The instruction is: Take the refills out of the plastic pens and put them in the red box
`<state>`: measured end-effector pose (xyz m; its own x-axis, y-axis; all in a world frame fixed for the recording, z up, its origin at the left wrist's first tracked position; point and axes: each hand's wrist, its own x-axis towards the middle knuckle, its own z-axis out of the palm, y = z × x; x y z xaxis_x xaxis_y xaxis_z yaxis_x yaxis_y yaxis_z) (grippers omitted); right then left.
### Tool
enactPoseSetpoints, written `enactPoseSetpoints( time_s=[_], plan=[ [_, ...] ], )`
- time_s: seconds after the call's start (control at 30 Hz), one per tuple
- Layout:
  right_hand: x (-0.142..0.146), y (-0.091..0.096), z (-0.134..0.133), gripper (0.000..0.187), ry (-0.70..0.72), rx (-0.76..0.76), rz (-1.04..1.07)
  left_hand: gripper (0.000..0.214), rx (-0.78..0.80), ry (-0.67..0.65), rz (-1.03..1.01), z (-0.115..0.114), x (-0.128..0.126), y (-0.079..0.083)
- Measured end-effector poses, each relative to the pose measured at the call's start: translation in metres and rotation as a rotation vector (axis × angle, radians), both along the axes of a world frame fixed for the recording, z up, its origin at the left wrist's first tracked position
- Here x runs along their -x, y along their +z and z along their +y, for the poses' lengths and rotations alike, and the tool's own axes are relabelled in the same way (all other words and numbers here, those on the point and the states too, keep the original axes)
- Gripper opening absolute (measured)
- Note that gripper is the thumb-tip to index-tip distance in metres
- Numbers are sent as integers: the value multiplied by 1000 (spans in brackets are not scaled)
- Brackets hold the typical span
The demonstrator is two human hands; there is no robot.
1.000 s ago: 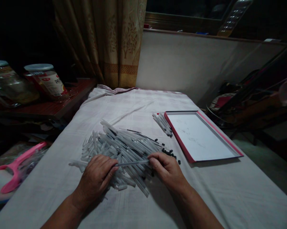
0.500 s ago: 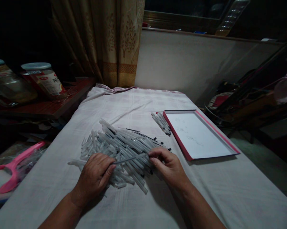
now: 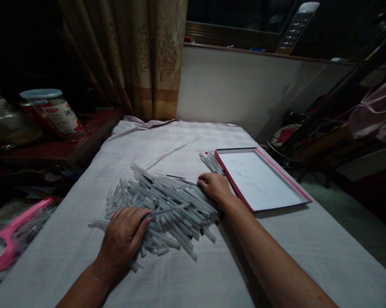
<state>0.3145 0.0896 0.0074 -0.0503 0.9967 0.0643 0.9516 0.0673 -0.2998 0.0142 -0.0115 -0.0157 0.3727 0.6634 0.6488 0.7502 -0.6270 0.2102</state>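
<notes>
A heap of clear plastic pen barrels [image 3: 161,201] lies in the middle of a cloth-covered table [image 3: 186,273]. My left hand [image 3: 124,237] rests on the near left of the heap, fingers closed on one thin pen barrel [image 3: 169,210] that points to the right. My right hand [image 3: 214,186] is stretched out to the heap's far right edge, fingers curled down among small dark caps; what it pinches is hidden. A small bunch of pens [image 3: 210,161] lies just beyond it, beside a red-rimmed white tray [image 3: 260,179].
A side table on the left carries two lidded jars [image 3: 53,111]. A pink plastic tool [image 3: 10,233] lies low on the left. A patterned curtain [image 3: 141,60] hangs behind the table. Dark clutter and a pale cloth fill the right side.
My right hand let go of the thin barrel's right end and reached away to the heap's far right edge. The left hand kept hold of the barrel and stayed put.
</notes>
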Motion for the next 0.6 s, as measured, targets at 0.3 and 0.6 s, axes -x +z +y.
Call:
enactPoseSetpoints(
  time_s=[0.3,0.6],
  plan=[
    [-8,12,-23,24,45,-86,93,15,2,4,-20,-1,0,5],
    [17,29,-84,20,365,45,698,14,3,-28,-21,-4,-4,5]
  ],
)
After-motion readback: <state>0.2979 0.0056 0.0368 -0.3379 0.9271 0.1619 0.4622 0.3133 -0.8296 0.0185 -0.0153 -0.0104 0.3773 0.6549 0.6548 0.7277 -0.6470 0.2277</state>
